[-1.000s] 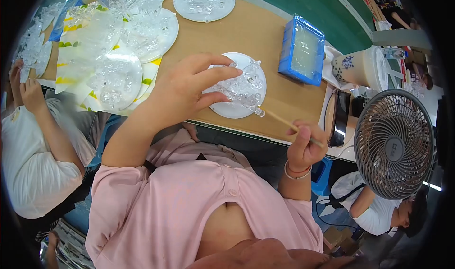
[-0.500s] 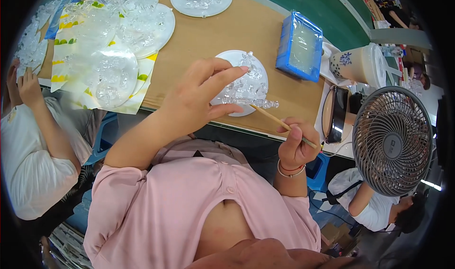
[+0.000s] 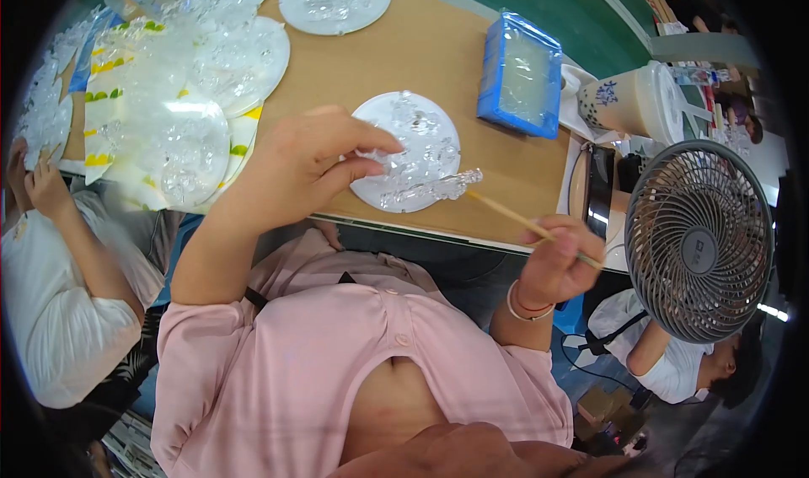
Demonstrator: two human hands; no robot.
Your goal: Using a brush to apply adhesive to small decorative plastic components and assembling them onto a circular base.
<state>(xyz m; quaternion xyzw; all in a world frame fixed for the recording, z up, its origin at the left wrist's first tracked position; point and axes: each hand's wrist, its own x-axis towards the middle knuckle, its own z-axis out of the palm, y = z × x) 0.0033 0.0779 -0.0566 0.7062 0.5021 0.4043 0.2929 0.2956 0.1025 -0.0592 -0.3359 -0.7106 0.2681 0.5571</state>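
Observation:
A white round plate (image 3: 368, 111) lies on the brown board in front of me, with several small clear plastic pieces (image 3: 419, 122) on it. A longer clear rod-like piece (image 3: 434, 189) lies across its near side and sticks out past the right rim. My left hand (image 3: 316, 162) is over the plate's left edge, thumb and forefinger apart, with nothing visible between them. My right hand (image 3: 563, 260) pinches a thin wooden stick (image 3: 514, 217) to the right of the plate. The stick's tip is at the rod's outer end; whether they touch I cannot tell.
A blue tray (image 3: 484, 99) with clear contents stands behind right, near a lidded drink cup (image 3: 632, 103) and a grey fan (image 3: 699, 242). More plates of clear pieces (image 3: 335, 2) stand at the back and left. A co-worker's hands (image 3: 46, 179) are at the far left.
My left hand has drawn left and its fingers no longer cover the plate's middle. My right hand has moved right and slightly down with the stick. The whole view has shifted a little.

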